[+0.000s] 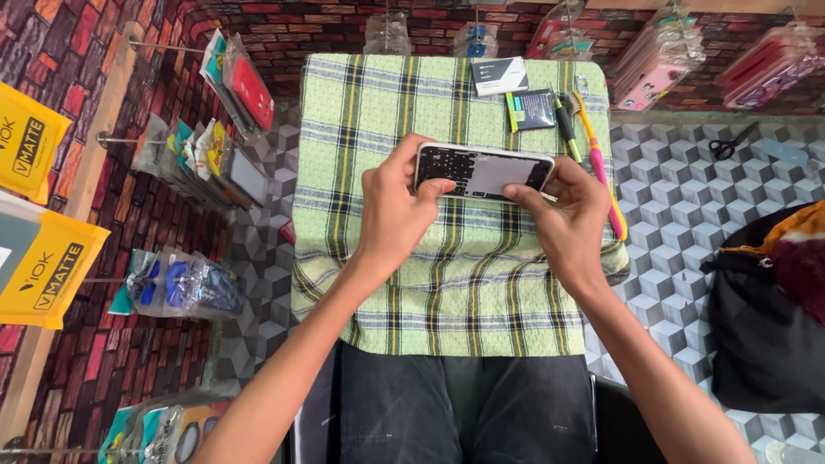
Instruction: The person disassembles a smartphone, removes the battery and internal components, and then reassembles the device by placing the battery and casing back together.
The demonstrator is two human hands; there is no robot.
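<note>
An opened smartphone (pixel 483 172) with its dark inner parts and a pale metal plate showing is held above a green plaid cloth (pixel 387 283). My left hand (pixel 394 210) grips its left end, thumb on the lower edge. My right hand (pixel 563 215) grips the right end, thumb pressed along the lower edge. Both hands hold the phone level, screen side down.
On the cloth's far edge lie a small white box (pixel 499 76), a dark phone battery (pixel 531 109), a green-black tool (pixel 567 129) and a pink-yellow tool (pixel 601 163). Scissors (pixel 730 143) rest on the cube-patterned counter. Packaged accessories hang at left. A black bag (pixel 756 335) sits right.
</note>
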